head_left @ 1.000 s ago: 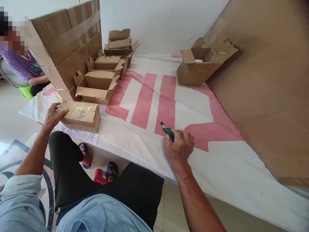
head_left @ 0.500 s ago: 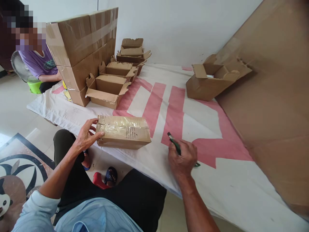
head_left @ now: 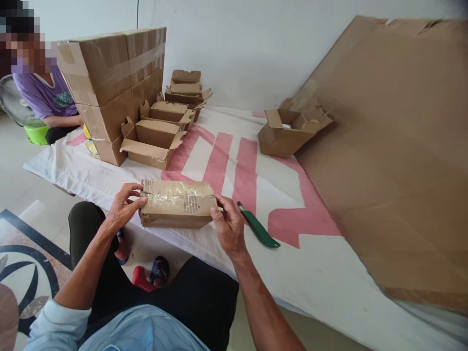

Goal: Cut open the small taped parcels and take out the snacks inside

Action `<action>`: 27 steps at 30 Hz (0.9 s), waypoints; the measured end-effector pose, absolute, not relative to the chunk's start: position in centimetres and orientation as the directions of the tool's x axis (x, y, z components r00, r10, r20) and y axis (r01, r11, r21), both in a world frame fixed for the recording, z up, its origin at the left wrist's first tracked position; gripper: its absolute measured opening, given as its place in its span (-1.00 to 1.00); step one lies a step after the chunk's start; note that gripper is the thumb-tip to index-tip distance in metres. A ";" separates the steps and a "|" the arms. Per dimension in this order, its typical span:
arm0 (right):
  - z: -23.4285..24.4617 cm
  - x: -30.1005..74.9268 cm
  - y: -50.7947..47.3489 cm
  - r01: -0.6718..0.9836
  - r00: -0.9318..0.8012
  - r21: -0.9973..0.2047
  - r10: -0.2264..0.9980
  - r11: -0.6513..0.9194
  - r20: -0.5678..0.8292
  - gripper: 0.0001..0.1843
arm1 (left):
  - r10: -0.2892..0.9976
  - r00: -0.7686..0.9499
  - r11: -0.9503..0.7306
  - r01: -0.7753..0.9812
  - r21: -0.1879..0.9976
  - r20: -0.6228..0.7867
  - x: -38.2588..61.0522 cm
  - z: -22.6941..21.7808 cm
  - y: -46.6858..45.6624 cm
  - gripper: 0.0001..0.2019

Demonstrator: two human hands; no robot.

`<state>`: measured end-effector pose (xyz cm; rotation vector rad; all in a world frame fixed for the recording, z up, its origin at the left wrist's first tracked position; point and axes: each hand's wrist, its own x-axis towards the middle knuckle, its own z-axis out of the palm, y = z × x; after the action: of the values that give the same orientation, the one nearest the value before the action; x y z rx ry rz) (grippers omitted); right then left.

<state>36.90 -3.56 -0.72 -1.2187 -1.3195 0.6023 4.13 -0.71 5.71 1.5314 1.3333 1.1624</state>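
Note:
A small cardboard box [head_left: 175, 207], its top covered in clear tape, sits at the near edge of the cloth-covered table. My left hand [head_left: 126, 207] grips its left end, thumb on the near side and fingers behind. At the right end, my right hand [head_left: 230, 222] holds it the same way, thumb in front and fingers round the corner. A green-handled knife [head_left: 260, 229] lies on the cloth just right of my right hand; its dark tip points up and left.
Several open cardboard boxes [head_left: 148, 146] line the table's left, beside a stack of taped cartons [head_left: 109, 73]. Another open box [head_left: 280, 139] stands at the back right, against a large cardboard carton [head_left: 387, 161]. A person in a purple shirt [head_left: 44, 95] sits beyond the stack.
My right hand has let go of the green-handled knife, leaving it on the cloth, and moved left onto the box's right end. My left hand still holds the left end. The view has shifted right.

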 end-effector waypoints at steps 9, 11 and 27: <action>-1.1 36.7 -3.9 0.253 0.254 -0.931 0.911 0.263 0.326 -0.39 | 0.997 0.051 -0.055 0.107 0.993 0.050 4.3 6.6 -0.1 -0.70; -1.0 36.7 -3.9 0.257 0.252 -0.929 0.910 0.265 0.329 -0.40 | 0.997 0.077 -0.020 0.065 0.998 0.015 4.1 6.6 0.1 -0.74; -0.3 35.7 -4.6 0.336 0.202 -0.896 0.907 0.291 0.370 -0.45 | 0.962 0.223 -0.201 0.195 0.960 0.156 4.1 6.1 2.1 -0.73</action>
<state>35.67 -4.61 -0.28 -1.2683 -1.3620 0.6025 4.07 2.09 6.12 1.5954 1.1145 1.0697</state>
